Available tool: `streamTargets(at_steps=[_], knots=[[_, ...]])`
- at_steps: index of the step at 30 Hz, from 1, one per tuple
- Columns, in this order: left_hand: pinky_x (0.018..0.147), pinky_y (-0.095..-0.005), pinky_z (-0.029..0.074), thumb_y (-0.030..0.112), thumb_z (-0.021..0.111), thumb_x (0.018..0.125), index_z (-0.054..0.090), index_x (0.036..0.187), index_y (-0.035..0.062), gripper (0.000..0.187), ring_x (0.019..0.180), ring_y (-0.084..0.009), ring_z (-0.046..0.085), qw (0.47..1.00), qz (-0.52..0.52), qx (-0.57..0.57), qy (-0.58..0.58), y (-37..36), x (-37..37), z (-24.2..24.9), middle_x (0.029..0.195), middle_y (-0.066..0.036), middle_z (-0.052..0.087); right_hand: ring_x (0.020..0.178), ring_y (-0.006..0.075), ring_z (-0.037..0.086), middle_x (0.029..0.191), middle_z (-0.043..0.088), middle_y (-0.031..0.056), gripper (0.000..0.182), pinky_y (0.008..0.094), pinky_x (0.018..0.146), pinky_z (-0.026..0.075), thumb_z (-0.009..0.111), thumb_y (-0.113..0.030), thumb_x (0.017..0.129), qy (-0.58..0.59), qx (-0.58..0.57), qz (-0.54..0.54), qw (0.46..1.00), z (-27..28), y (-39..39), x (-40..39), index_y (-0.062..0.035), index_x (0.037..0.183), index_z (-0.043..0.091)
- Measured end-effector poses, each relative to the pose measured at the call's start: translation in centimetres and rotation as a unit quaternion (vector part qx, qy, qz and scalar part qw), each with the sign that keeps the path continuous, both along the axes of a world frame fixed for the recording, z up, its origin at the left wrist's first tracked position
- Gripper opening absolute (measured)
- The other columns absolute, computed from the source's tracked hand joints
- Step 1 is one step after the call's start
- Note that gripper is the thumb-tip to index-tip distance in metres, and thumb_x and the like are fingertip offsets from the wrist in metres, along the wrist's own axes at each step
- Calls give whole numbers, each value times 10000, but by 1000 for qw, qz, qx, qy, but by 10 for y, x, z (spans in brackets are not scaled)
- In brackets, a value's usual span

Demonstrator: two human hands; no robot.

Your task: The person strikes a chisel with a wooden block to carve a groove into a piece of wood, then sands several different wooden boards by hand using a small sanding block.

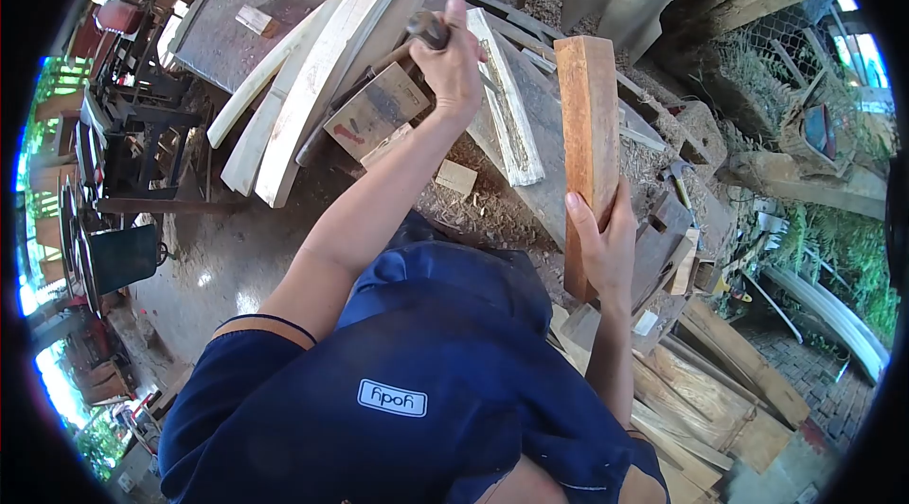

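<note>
At bench [206, 47] | left fingers [436, 60] — curled round handle [427, 28] | right fingers [621, 210] — straddling timber [592, 116]

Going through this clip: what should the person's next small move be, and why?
Probably firm up the right hand's grip on the brown wooden piece before bringing a tool near: only that hand holds it, toward the end nearer the body, while the left hand grasps a dark-ended tool beside the grooved pale piece.

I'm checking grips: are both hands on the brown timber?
No, only the right hand holds the brown timber; the left hand grips a dark handle.
</note>
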State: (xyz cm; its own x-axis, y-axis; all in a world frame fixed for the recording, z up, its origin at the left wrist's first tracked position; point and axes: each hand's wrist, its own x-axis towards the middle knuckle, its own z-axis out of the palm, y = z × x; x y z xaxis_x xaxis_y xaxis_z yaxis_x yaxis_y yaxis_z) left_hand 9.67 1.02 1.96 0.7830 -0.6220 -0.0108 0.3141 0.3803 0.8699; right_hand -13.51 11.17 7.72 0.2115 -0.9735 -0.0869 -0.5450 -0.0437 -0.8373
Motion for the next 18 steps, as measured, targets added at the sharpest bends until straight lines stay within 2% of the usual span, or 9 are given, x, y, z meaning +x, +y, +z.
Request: streamTargets(at_steps=[3,4,7,8,10,11,12,14,18], knots=[[494,-251,410,295,728,900,554,752,89,307,517,-82,529,990,-45,12,-135,6,-18,2,601,16,521,920,309,668,957,659,242,563,382,803,493,692,-363,877,-59,-33,7,998,10,-5,6,68,1176,486],[529,-236,413,213,733,884,558,760,78,253,574,-75,538,981,-98,22,-169,14,-23,0,659,24,555,920,309,668,957,659,242,563,382,803,493,692,-363,877,-59,-31,7,998,21,-6,9,68,1176,486],[560,-235,421,155,743,862,563,771,56,224,646,-55,532,969,-146,25,-197,26,-47,0,751,28,595,993,236,589,1013,583,133,517,349,874,462,678,-159,825,-190,-81,-33,978,55,-3,17,54,1245,465],[584,-237,427,132,741,856,571,790,47,201,682,-50,524,952,-176,30,-250,30,-52,-5,773,32,593,993,236,589,1013,583,133,517,349,874,462,678,-159,825,-189,-81,-32,978,48,-4,15,54,1245,465],[607,-240,433,109,739,850,579,810,38,180,719,-44,516,931,-199,33,-303,30,-58,-19,796,36,592,799,179,584,929,599,123,456,322,734,482,587,-173,851,-223,-214,10,951,35,-8,15,60,1232,492],[615,-274,432,166,744,854,562,782,31,238,688,-116,512,934,-184,-3,-308,29,-61,-30,755,-22,561,881,248,629,1000,614,171,524,364,804,500,690,-152,812,-110,-202,40,972,42,-10,17,72,1231,471],[624,-309,431,222,749,857,544,754,23,303,656,-189,508,934,-168,-38,-312,30,-62,-24,713,-79,531,881,248,629,1000,614,171,524,364,804,500,690,-152,812,-109,-203,44,972,42,-12,18,72,1231,471],[616,-325,409,199,762,842,535,740,8,314,655,-229,476,952,-166,-51,-253,35,-65,-12,697,-99,499,781,254,648,959,626,180,537,383,741,526,697,-128,789,9,-56,54,997,38,-15,19,81,1229,471],[601,-356,389,169,780,822,513,679,10,342,648,-232,464,939,-175,16,-297,44,-64,-7,665,-95,484,722,282,688,796,653,235,522,417,666,531,721,-200,813,-140,-186,-10,972,46,-2,21,79,1172,464]])
